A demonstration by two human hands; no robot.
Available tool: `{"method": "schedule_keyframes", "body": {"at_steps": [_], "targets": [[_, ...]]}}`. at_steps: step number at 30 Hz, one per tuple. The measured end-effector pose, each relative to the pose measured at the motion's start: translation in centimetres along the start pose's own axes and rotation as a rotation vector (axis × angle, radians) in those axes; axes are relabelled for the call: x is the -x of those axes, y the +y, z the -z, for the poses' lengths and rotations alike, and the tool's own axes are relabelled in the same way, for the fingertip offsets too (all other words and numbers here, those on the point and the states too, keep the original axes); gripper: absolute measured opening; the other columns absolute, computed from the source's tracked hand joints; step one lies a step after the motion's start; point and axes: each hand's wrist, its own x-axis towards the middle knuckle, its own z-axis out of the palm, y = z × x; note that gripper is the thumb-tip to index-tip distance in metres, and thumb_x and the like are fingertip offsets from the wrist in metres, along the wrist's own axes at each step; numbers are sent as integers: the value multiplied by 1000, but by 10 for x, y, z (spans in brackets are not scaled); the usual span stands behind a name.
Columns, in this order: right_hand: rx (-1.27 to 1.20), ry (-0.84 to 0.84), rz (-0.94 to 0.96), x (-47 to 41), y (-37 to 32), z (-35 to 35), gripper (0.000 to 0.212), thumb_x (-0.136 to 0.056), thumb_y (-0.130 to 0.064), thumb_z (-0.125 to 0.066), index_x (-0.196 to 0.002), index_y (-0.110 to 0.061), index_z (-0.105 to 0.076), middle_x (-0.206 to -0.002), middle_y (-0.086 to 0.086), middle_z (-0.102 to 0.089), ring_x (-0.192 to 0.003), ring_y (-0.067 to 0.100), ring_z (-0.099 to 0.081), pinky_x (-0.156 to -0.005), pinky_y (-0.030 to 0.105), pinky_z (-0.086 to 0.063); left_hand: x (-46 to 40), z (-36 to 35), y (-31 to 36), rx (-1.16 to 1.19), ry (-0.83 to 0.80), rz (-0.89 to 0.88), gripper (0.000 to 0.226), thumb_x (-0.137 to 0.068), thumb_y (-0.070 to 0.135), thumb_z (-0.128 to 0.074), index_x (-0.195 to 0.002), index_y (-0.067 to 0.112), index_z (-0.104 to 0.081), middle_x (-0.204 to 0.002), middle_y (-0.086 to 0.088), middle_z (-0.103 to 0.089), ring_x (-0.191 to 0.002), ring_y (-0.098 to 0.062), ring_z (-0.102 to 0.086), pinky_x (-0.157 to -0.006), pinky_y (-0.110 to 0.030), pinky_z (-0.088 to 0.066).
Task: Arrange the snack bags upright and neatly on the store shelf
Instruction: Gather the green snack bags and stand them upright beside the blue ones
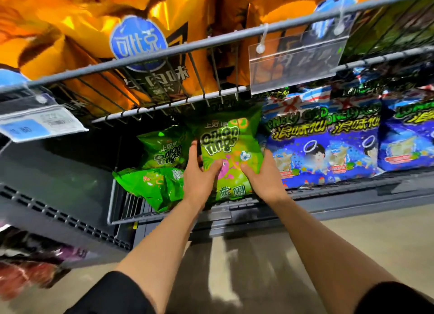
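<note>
A green onion rings bag (229, 139) stands upright at the front of the lower shelf (328, 191). My left hand (199, 175) grips its left edge, thumb across the front. My right hand (265, 175) grips its right edge, thumb also on the front. A second green bag (164, 149) stands tilted behind and to the left. A third green bag (152, 186) lies flat on its side at the shelf's front left, beside my left wrist.
Blue Lonely God bags (328, 144) stand in a row right of the green ones. Above hangs a wire shelf (164, 55) with orange chip bags (77, 27) and clear price-tag holders (296, 62). A price label (40, 123) sticks out at left. Grey floor lies below.
</note>
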Motion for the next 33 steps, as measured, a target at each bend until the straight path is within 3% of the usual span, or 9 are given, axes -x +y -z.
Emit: {"method": "schedule_keyframes", "body": {"at_steps": [2, 5, 11, 16, 19, 21, 27, 31, 33], "targets": [[80, 48, -23, 6, 2, -7, 82, -82, -39, -68, -146, -16, -22, -138, 18, -42, -125, 33, -45, -102, 42, -39, 9, -2, -16, -120, -77, 82, 77, -81, 33, -70, -145, 38, -29, -121, 9, -58, -107, -12, -57, -97, -28, -44], [274, -58, 11, 11, 2, -17, 75, -90, -46, -54, -150, -31, -11, -143, 20, -37, -125, 34, -46, -97, 42, -41, 9, -5, -31, -418, -180, 116, 58, -86, 34, -64, -140, 30, -42, -118, -3, -65, -104, -25, -61, -92, -34, -47], [443, -99, -56, 6, 7, -17, 70, -93, -43, -48, -150, -29, -9, -136, 21, -46, -117, 37, -53, -92, 43, -44, -3, -8, -29, -448, -347, 113, 47, -97, 24, -50, -143, 19, -38, -139, -7, -53, -126, -26, -50, -101, -30, -38], [373, 61, -41, 17, 3, -19, 66, -90, -33, -56, -144, -12, -26, -127, 20, -50, -118, 39, -49, -93, 45, -43, 18, -21, -21, -484, -167, 115, 49, -93, 27, -54, -140, 18, -43, -128, -9, -61, -117, -31, -56, -98, -39, -44], [319, 295, 117, 29, -16, -23, 49, -88, -20, -57, -131, -1, -42, -120, 21, -52, -115, 38, -47, -96, 46, -40, 48, -11, -6, -415, 26, -88, 42, -92, 18, -54, -134, 12, -49, -122, -9, -63, -110, -26, -59, -94, -35, -47], [249, 321, 222, 41, -28, -26, 42, -86, -11, -56, -126, -2, -47, -119, 18, -53, -115, 34, -47, -98, 42, -38, 65, 8, -1, -393, 128, -217, 33, -92, 11, -51, -125, 12, -55, -115, -5, -65, -102, -21, -61, -88, -31, -45], [185, 145, 191, 66, -49, -39, 44, -74, -4, -65, -116, -5, -54, -112, 15, -56, -108, 33, -52, -89, 39, -42, 89, 85, 5, -433, 341, -278, 18, -88, 3, -50, -105, 7, -54, -95, -7, -55, -85, -24, -55, -77, -32, -41], [169, -219, 272, 93, -75, -65, 82, -67, -16, -81, -137, -10, -40, -134, 10, -46, -127, 25, -43, -106, 33, -34, 100, 145, -11, -459, 404, -84, 26, -85, -1, -48, -110, 3, -52, -102, -15, -56, -92, -29, -56, -86, -36, -43], [166, -289, 322, 98, -79, -70, 94, -66, -20, -83, -144, -13, -32, -142, 9, -40, -133, 23, -38, -111, 34, -31, 99, 157, -17, -384, 360, 66, 37, -87, 0, -52, -123, 2, -47, -112, -16, -55, -98, -29, -56, -94, -40, -45]]}}
